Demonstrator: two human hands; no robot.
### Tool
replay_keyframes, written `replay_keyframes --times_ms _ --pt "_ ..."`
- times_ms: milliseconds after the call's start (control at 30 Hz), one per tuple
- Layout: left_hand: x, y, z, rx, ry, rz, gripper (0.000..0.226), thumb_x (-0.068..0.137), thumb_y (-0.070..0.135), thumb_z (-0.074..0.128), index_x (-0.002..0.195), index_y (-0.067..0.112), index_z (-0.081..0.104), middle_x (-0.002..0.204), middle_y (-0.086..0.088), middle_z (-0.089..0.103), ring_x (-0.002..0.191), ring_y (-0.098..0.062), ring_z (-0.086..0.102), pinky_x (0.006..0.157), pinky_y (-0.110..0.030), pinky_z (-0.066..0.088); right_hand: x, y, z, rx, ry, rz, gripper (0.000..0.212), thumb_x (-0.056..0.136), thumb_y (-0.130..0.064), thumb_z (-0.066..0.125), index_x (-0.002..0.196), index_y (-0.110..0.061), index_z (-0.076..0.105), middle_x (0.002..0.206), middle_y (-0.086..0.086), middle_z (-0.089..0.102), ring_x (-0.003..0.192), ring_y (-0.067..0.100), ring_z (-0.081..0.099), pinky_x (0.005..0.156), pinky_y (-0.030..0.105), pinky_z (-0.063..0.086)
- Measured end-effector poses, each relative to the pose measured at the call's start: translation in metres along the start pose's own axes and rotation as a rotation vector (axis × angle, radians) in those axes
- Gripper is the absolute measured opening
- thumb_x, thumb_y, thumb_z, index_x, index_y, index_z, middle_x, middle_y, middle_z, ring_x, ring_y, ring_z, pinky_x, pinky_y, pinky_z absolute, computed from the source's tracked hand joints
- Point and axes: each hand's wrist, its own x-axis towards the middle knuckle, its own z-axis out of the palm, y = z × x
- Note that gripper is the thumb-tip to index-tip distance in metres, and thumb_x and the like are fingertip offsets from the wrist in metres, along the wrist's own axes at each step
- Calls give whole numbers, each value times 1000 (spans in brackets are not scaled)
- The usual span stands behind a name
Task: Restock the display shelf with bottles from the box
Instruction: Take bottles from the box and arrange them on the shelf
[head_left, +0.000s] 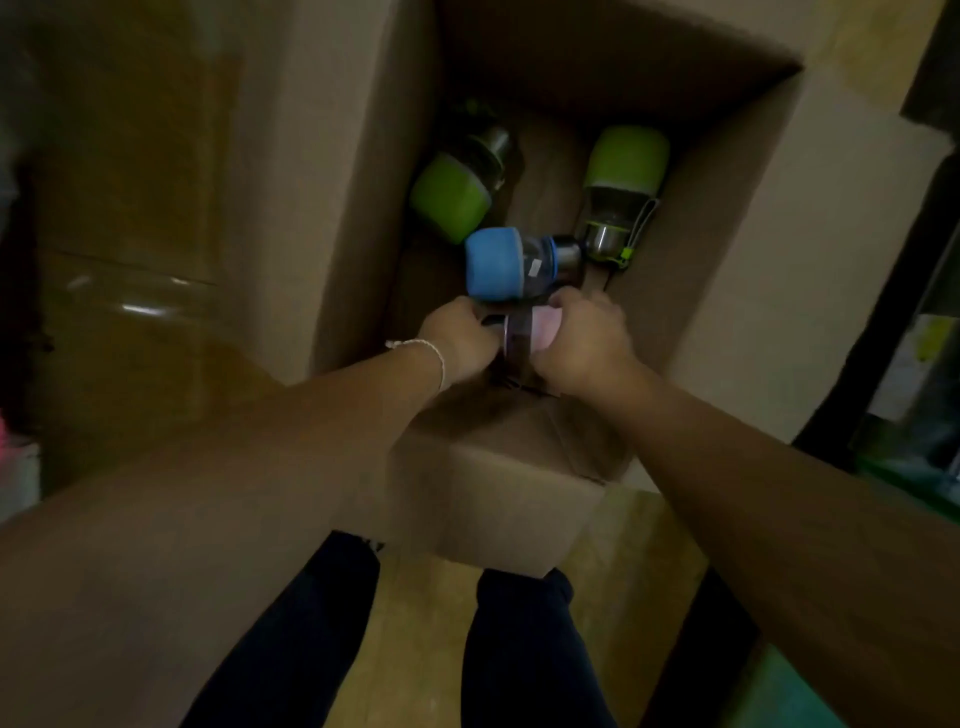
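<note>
Nothing can be read from where I stand. A small pale sticker (535, 268) sits on the blue bottle (496, 262) in the box (727, 234), but it is too blurred to make out.

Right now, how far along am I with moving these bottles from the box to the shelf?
Done: the box shows bare floor, so it looks mostly emptied. In hand: left hand and right hand both grip a pink bottle. Remaining: one blue bottle and two green bottles lie inside; the shelf is out of view.

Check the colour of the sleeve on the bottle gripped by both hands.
Pale pink sleeve on the clear bottle; the head view shows it.
</note>
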Motion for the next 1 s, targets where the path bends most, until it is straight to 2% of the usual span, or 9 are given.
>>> replay_keyframes --times_ms 133,267,367,467,600,733,900,967,1000 --pt "28 -17 17 -70 1 -79 44 94 22 60 135 9 50 133 -10 56 120 -29 54 106 -37 42 32 8 13 -176 -71 1 68 79 -37 75 138 -22 44 137 12 44 128 35 39 103 45 39" --pt "47 -23 28 -159 -10 -130 41 93 22 61 132 12 51 127 -11 58 113 -28 58 101 -42 47 53 12 21 -264 -145 -13 78 81 -47 72 145 -19 39 144 13 39 135 36 34 107 47 34" --pt "59 -23 33 -215 -20 -161 45 93 24 62 135 15 49 125 -8 57 113 -28 58 101 -44 47 64 14 29 -307 -165 -39 81 80 -45 74 147 -19 36 145 13 37 134 37 34 106 47 35" --pt "69 -23 38 -259 -28 -165 40 91 25 64 129 16 53 122 -7 61 110 -28 59 101 -44 48 75 13 38 -369 -192 -48 86 79 -41 77 150 -19 33 146 14 35 135 39 33 105 48 36" --pt "82 -27 47 -298 -26 -181 39 89 29 67 125 17 59 123 -10 64 111 -30 61 101 -43 49 83 17 49 -385 -189 -54 93 78 -44 78 153 -18 28 149 14 33 138 41 29 108 50 35" --pt "85 -31 49 -346 -23 -181 28 85 30 70 112 27 61 118 -6 66 109 -28 62 100 -44 49 85 22 55 -365 -165 -59 90 77 -45 78 149 -18 32 143 12 37 133 39 34 104 48 39" --pt "65 -25 36 -319 -10 -109 37 88 20 67 124 24 58 121 -6 65 112 -27 61 101 -43 49 71 25 49 -290 -135 -43 92 66 -42 84 142 -17 38 138 10 42 128 36 41 106 47 42" --pt "51 -19 27 -271 15 -86 37 88 21 67 124 22 59 121 -6 64 112 -27 61 100 -43 49 56 22 42 -264 -139 -35 95 58 -48 83 138 -19 42 131 8 47 123 34 47 100 43 45" --pt "43 -15 22 -238 32 -68 37 87 23 69 123 21 59 120 -7 64 110 -27 61 100 -43 49 49 20 39 -264 -132 -33 96 52 -54 80 135 -22 44 127 6 50 118 32 50 92 40 44"
